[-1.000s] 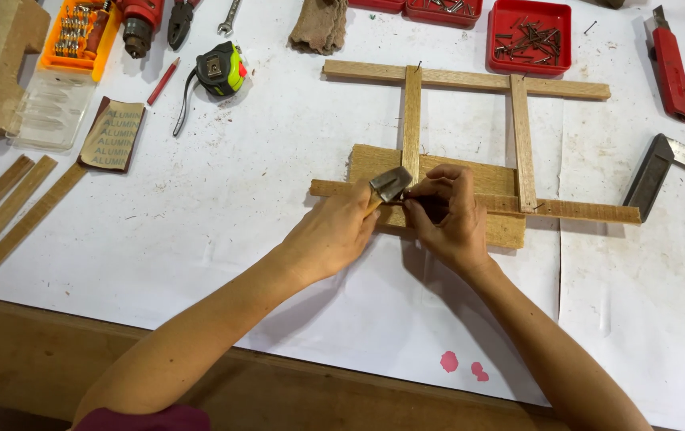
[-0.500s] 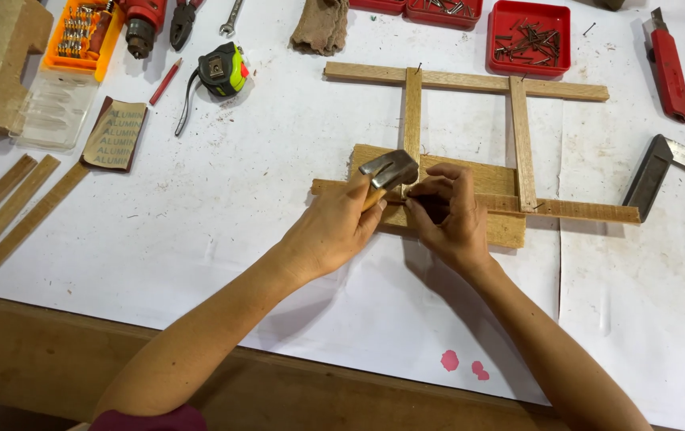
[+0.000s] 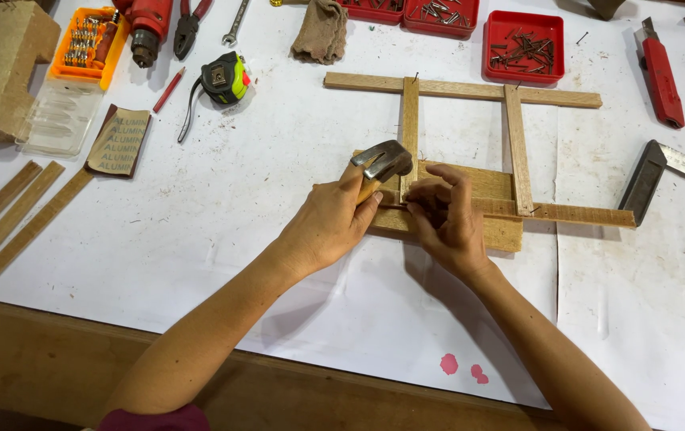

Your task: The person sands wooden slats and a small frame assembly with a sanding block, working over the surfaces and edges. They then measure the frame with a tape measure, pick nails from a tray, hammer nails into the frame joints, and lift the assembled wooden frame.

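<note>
Hammer [image 3: 383, 160] is sitting clenched in the left hand [image 3: 328, 223], head above the wooden frame [image 3: 470, 152] (2 rails, 2 uprights); the right hand [image 3: 448, 219] is pinching fingertips on its lower rail.

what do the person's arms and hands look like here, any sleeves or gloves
Both hands are bare: no gloves, rings, watch or bands show on the left hand or the right hand. The forearms are uncovered along their whole visible length. At the bottom edge of the head view, near the left upper arm, a strip of dark maroon sleeve shows. Any right sleeve lies out of frame.
</note>
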